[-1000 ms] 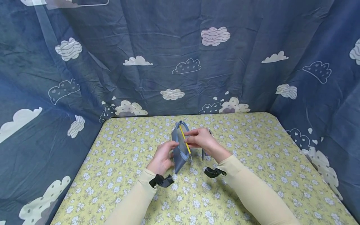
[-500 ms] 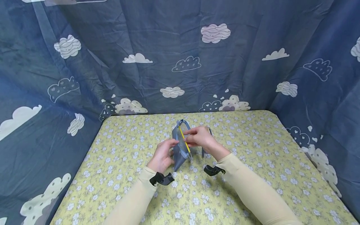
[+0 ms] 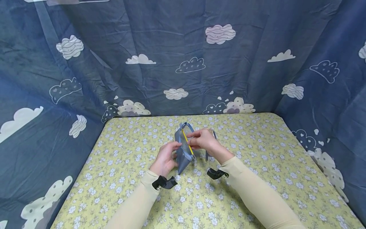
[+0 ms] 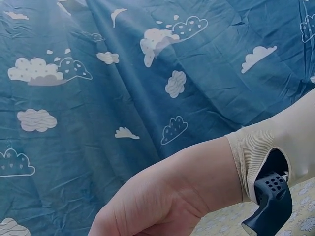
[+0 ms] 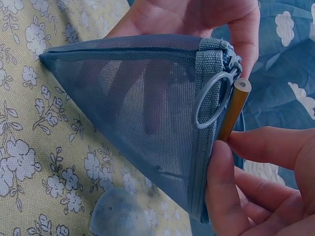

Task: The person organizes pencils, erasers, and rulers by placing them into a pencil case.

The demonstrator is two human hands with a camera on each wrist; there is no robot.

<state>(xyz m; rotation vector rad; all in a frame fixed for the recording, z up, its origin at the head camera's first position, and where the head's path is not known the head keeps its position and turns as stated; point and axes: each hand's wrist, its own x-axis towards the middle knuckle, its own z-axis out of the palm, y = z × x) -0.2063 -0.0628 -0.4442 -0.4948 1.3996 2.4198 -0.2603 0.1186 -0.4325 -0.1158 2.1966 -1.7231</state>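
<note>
A blue-grey mesh pouch point(image 3: 183, 162) with a zip and a ring pull point(image 5: 212, 101) stands with its mouth apart between the hands. My left hand point(image 3: 165, 157) grips its left side, the thumb at the rim; the left wrist view shows only part of that hand point(image 4: 152, 201). My right hand point(image 3: 207, 141) pinches a yellow pencil point(image 3: 187, 141) lying lengthwise at the pouch's mouth. In the right wrist view the pencil's flat end point(image 5: 241, 86) sticks out beside the zip, held between thumb and finger of my right hand point(image 5: 270, 182).
Dark pen-like items point(image 3: 206, 156) lie on the flowered cloth point(image 3: 243, 178), partly hidden behind my right hand. A rounded translucent object point(image 5: 118, 214) lies on the cloth in the right wrist view. Blue cloud-patterned curtains point(image 3: 160, 79) surround the table's back and sides.
Over the last second the head view has shifted slightly. Both hands keep nearly the same hold, with the pouch and pencil almost unmoved between them.
</note>
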